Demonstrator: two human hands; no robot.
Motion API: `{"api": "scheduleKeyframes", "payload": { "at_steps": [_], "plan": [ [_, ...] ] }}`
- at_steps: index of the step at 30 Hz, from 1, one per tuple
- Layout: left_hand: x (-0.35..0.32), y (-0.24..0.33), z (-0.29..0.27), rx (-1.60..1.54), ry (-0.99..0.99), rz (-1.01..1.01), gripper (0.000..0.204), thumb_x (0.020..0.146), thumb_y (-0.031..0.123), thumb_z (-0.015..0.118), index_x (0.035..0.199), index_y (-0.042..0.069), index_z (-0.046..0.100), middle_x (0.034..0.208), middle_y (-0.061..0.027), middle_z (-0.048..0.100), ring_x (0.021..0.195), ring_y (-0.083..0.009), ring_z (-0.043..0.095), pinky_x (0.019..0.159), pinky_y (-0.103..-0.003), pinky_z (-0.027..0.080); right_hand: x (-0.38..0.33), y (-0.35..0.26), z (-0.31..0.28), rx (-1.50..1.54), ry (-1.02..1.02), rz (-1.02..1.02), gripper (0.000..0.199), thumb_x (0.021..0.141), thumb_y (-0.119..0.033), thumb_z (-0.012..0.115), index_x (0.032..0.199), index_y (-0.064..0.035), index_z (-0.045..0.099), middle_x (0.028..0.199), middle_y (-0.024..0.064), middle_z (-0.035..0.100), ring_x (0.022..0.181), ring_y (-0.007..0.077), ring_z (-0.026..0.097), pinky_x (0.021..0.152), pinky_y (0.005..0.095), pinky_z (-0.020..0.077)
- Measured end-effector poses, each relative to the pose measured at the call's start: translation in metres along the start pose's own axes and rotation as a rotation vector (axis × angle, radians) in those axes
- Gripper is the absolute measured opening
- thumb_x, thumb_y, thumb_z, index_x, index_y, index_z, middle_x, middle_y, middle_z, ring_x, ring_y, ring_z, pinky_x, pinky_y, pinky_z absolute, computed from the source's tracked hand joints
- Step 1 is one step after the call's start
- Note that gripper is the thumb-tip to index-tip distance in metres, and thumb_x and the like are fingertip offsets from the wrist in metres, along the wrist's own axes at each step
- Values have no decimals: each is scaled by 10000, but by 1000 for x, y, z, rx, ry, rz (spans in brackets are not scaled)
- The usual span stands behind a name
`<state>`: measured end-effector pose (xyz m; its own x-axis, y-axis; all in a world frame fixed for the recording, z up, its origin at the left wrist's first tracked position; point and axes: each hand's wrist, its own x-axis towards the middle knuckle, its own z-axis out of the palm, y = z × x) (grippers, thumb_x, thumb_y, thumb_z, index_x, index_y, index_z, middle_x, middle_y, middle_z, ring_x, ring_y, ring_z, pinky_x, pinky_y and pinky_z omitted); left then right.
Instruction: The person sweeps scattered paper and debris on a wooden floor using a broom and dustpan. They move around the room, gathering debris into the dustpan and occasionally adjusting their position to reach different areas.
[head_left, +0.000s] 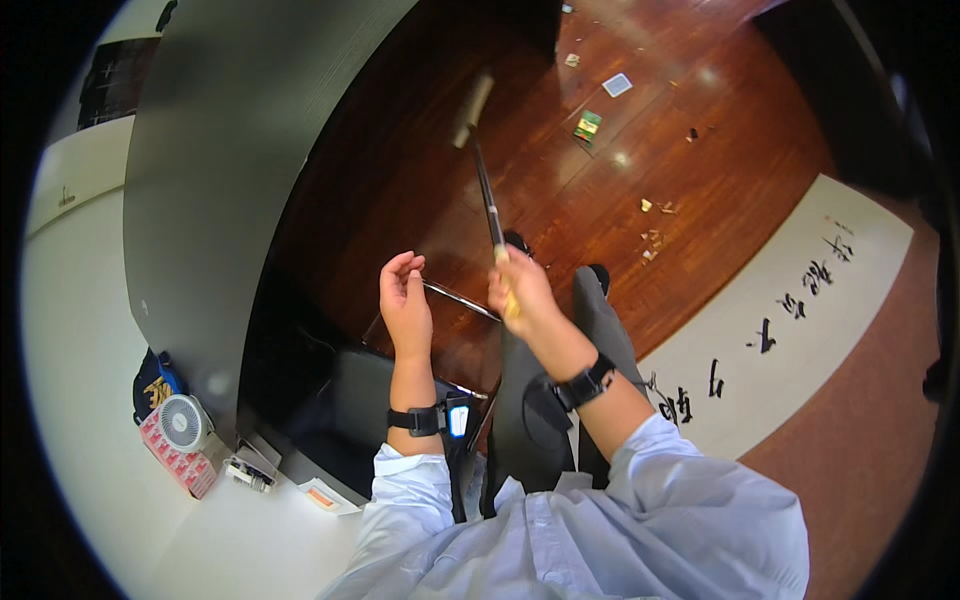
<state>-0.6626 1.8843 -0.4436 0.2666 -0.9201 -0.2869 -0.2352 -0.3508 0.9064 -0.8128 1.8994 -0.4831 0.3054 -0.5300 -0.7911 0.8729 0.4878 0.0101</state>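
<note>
My right hand (522,290) is wrapped round the pale yellow grip of a broom (487,190). Its dark handle runs forward and down to a narrow, pale crosswise head (472,112), slightly blurred, over the dark red-brown wood floor (400,180). To its left, my left hand (406,308) is raised in the air with fingers loosely bent, a gap showing between them and the thumb, and nothing visible in it. Behind that hand passes a shiny metal bar (462,299) of a chair. A black strap circles each of my wrists.
Litter lies on the floor: a blue-white card (617,85), a green-yellow packet (587,127), and torn scraps (650,245). A long paper with black brush characters (800,340) spreads at right. Left are a dark panel (220,150), a white fan (184,422) and a black seat (365,400).
</note>
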Motion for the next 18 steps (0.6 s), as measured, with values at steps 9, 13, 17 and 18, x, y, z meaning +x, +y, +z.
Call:
{"api": "scheduleKeyframes", "payload": {
  "at_steps": [9, 13, 17, 18],
  "plan": [
    [-51, 21, -10, -65, -16, -39, 188, 827, -19, 412, 1004, 0, 474, 939, -80, 536, 909, -145, 512, 856, -249, 385, -64, 46, -20, -233, -52, 164, 71, 837, -94, 382, 884, -143, 365, 626, 13, 396, 444, 81, 363, 371, 216, 310],
    [-54, 47, -11, -71, -20, 9, 186, 827, -21, 413, 1001, -1, 474, 941, -84, 535, 888, -146, 517, 855, -252, 390, 2, 37, -15, -261, -57, 303, 101, 819, -62, 423, 867, -135, 372, 625, 17, 408, 456, 86, 379, 373, 206, 315],
    [-60, 78, -4, -4, -132, 124, 186, 828, -18, 414, 1000, 7, 479, 920, -75, 543, 869, -135, 516, 827, -244, 403, 19, 6, -40, -251, 50, 206, 188, 758, 16, 505, 808, -117, 381, 617, 32, 420, 490, 131, 425, 389, 227, 356],
    [-64, 85, 0, -47, -145, 117, 187, 826, -19, 414, 998, 11, 482, 904, -68, 546, 864, -130, 515, 818, -238, 402, 9, -5, -54, -207, 62, 211, 161, 758, 15, 504, 814, -101, 407, 640, 48, 449, 504, 148, 442, 404, 228, 372]
  ]
}}
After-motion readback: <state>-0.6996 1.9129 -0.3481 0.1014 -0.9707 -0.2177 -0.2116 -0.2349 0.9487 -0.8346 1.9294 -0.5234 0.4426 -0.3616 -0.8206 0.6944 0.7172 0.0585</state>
